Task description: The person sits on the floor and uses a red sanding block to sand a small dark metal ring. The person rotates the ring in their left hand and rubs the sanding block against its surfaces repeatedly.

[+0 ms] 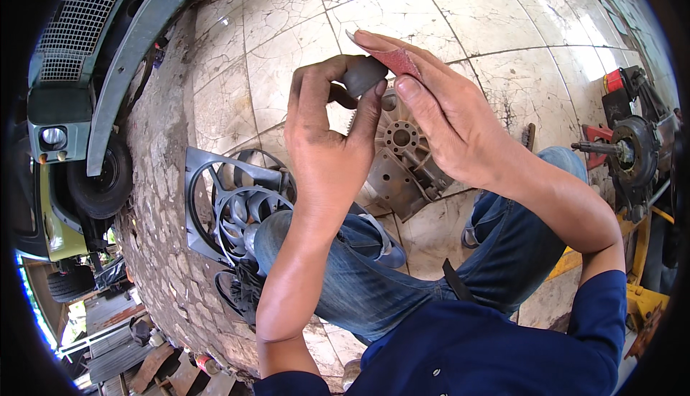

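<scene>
My left hand point(320, 112) is closed around a dark grey, rounded part point(363, 76), gripped between thumb and fingers above the floor. A folded piece of reddish sandpaper point(401, 61) sits between the thumb and straight fingers of my right hand point(460, 112). The sandpaper's edge is close against the part's right side; whether they touch I cannot tell. Below my hands, a metal assembly with a round bolted flange point(401, 136) and a flat, holed plate point(392, 179) rests on the tiles, partly hidden by my left hand.
A grey fan shroud point(192, 213) with several rings lies left of my knees. Further left stands a vehicle with a grille and headlight point(53, 137) and a tire point(100, 180). At right is a hub-like machine part point(632, 152) near a yellow frame point(640, 299).
</scene>
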Demonstrator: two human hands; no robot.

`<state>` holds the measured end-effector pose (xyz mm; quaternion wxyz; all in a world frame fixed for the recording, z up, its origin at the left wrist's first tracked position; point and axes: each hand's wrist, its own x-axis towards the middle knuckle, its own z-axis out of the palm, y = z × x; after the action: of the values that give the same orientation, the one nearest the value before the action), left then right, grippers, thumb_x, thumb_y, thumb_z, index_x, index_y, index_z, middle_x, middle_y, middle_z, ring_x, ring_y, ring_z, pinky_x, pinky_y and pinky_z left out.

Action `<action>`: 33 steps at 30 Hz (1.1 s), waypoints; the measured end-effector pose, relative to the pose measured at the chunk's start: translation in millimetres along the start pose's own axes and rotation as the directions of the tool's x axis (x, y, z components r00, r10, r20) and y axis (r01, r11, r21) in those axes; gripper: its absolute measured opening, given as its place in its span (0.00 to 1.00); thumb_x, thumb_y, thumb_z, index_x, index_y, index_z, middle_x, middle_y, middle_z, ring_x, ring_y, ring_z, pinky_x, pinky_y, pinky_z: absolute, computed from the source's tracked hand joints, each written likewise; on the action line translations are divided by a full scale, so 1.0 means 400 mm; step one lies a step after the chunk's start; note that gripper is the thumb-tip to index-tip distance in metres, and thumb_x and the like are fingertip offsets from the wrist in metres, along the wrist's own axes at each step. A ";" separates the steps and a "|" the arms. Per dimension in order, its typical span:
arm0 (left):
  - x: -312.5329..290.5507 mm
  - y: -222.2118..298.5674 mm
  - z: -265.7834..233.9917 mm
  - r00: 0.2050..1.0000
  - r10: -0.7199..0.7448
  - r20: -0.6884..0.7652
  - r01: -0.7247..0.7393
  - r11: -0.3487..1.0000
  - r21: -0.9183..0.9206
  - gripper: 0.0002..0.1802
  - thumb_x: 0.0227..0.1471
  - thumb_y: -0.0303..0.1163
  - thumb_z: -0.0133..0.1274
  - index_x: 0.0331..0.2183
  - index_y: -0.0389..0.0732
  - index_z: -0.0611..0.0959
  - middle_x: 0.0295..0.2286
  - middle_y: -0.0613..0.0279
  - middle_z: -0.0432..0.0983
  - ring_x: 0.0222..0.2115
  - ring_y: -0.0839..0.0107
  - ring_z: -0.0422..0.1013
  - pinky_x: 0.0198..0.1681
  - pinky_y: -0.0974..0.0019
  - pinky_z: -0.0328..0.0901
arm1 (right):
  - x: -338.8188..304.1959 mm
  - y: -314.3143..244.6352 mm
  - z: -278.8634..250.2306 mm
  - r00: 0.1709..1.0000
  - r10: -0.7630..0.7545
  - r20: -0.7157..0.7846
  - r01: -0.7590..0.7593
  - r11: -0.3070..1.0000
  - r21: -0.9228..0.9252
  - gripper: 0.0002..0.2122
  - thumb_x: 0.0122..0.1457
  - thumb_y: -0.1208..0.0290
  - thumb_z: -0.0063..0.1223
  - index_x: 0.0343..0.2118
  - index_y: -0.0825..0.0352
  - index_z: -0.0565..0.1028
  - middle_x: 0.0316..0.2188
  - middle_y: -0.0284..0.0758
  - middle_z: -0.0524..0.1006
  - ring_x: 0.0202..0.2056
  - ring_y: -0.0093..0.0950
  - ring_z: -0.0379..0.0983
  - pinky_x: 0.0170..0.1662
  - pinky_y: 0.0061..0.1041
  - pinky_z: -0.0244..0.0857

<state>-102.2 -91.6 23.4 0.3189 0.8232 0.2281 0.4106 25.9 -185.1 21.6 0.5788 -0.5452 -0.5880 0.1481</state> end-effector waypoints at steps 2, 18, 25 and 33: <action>-0.002 0.000 0.000 1.000 0.019 -0.012 -0.018 1.000 0.024 0.18 0.43 0.19 0.63 0.39 0.37 0.77 0.32 0.57 0.73 0.27 0.67 0.73 0.32 0.65 0.67 | -0.003 -0.002 0.000 1.000 0.012 0.004 -0.012 1.000 0.010 0.19 0.69 0.67 0.37 0.59 0.71 0.66 0.55 0.47 0.70 0.56 0.40 0.68 0.58 0.33 0.62; -0.012 0.002 0.011 0.998 -0.068 0.001 0.068 0.995 -0.078 0.15 0.49 0.22 0.61 0.39 0.34 0.76 0.33 0.55 0.74 0.30 0.66 0.73 0.36 0.65 0.68 | -0.004 -0.011 0.004 0.994 0.110 -0.010 -0.108 0.987 0.121 0.20 0.71 0.64 0.34 0.58 0.70 0.67 0.43 0.46 0.77 0.41 0.32 0.75 0.47 0.27 0.68; -0.021 0.005 0.026 0.998 -0.008 0.062 0.015 0.994 -0.112 0.15 0.48 0.21 0.62 0.38 0.35 0.76 0.34 0.54 0.73 0.32 0.64 0.74 0.38 0.63 0.68 | -0.004 -0.005 0.001 0.993 0.117 -0.015 -0.113 0.980 0.165 0.21 0.71 0.62 0.34 0.58 0.71 0.67 0.44 0.46 0.77 0.44 0.34 0.76 0.50 0.28 0.67; -0.004 0.014 0.011 0.989 -0.148 -0.017 0.144 0.976 -0.166 0.17 0.48 0.21 0.62 0.41 0.33 0.76 0.35 0.55 0.74 0.34 0.65 0.74 0.40 0.64 0.69 | -0.008 -0.018 0.001 0.975 0.221 0.019 -0.221 0.961 0.165 0.21 0.71 0.62 0.34 0.59 0.69 0.67 0.36 0.40 0.77 0.32 0.25 0.73 0.39 0.25 0.68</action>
<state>-98.7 -97.9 24.5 0.4114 0.7691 0.2580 0.4154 21.4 -190.2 25.7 0.6018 -0.5572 -0.5095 0.2603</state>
